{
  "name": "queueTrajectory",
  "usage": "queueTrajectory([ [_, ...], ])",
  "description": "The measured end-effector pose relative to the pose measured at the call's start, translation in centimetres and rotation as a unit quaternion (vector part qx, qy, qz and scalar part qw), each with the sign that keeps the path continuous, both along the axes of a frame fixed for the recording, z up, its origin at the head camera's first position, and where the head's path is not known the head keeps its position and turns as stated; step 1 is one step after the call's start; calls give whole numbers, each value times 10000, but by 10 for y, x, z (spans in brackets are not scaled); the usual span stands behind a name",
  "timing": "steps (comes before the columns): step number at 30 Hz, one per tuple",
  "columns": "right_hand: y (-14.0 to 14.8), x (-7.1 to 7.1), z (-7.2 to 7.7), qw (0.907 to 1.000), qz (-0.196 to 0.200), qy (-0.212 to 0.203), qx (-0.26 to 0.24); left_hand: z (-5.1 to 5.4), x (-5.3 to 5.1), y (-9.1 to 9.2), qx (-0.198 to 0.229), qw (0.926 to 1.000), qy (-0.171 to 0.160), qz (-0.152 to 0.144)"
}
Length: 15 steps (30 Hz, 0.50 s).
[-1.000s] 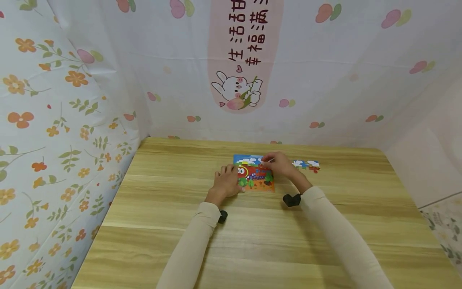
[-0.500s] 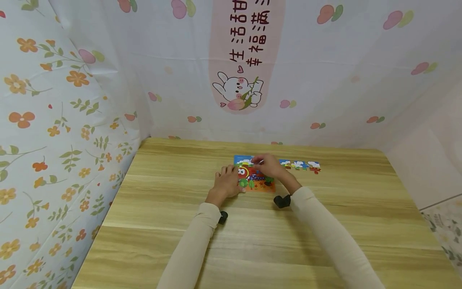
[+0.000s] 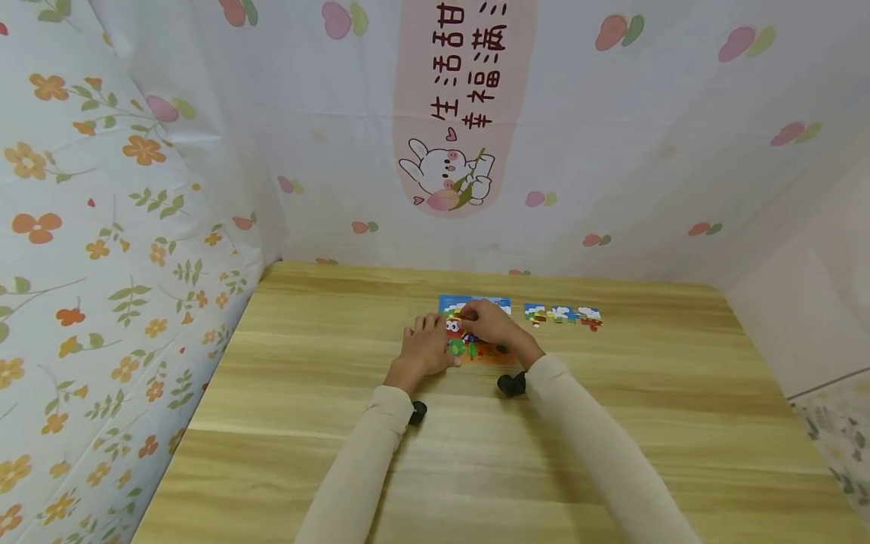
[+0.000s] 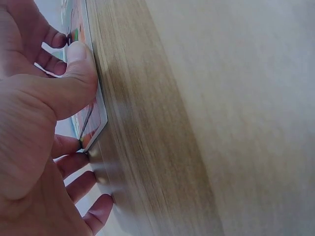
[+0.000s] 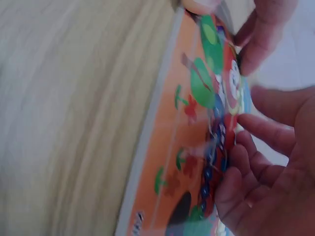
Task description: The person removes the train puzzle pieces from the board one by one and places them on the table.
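Note:
A colourful jigsaw puzzle board [image 3: 485,355] lies on the wooden table, with a red cartoon character and an orange border. My left hand [image 3: 424,346] rests on its left side. In the left wrist view the left thumb presses on the board's near edge and the fingers spread around its corner onto the table. Above the puzzle's upper left part is my right hand [image 3: 491,323]; in the right wrist view its bent fingertips touch the picture [image 5: 216,147], thumb and forefinger slightly apart. I see no loose piece between them. The right hand covers part of the puzzle.
A row of loose puzzle pieces [image 3: 561,313] with clouds and sky lies right of the board. A floral cloth [image 3: 136,264] hangs on the left, and a printed curtain [image 3: 326,151] stands behind the table's far edge [image 3: 381,266].
My right hand has moved left across the board and slightly nearer me, which uncovers the leftmost loose piece. The left hand has stayed in place on the board.

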State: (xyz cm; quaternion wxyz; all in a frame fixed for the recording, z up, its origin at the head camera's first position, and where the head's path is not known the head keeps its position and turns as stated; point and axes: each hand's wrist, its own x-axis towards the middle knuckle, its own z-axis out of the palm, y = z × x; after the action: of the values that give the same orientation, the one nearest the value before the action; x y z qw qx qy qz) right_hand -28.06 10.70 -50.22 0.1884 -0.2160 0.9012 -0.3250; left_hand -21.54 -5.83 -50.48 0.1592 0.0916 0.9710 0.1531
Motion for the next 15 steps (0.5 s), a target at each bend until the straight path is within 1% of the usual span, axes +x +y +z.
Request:
queueTrajectory([
  [2, -3, 1, -3, 9999, -72, 122, 62, 1, 1, -1, 37, 10000, 3, -1],
  [4, -5, 2, -4, 9997, -179, 139, 106, 1, 1, -1, 67, 10000, 45, -11],
  [11, -10, 2, -3, 9993, -270, 26, 256, -2, 3, -1, 85, 9997, 218, 16],
  [15, -12, 0, 0, 9985, -387, 5, 381, -2, 1, -1, 68, 9997, 248, -9],
])
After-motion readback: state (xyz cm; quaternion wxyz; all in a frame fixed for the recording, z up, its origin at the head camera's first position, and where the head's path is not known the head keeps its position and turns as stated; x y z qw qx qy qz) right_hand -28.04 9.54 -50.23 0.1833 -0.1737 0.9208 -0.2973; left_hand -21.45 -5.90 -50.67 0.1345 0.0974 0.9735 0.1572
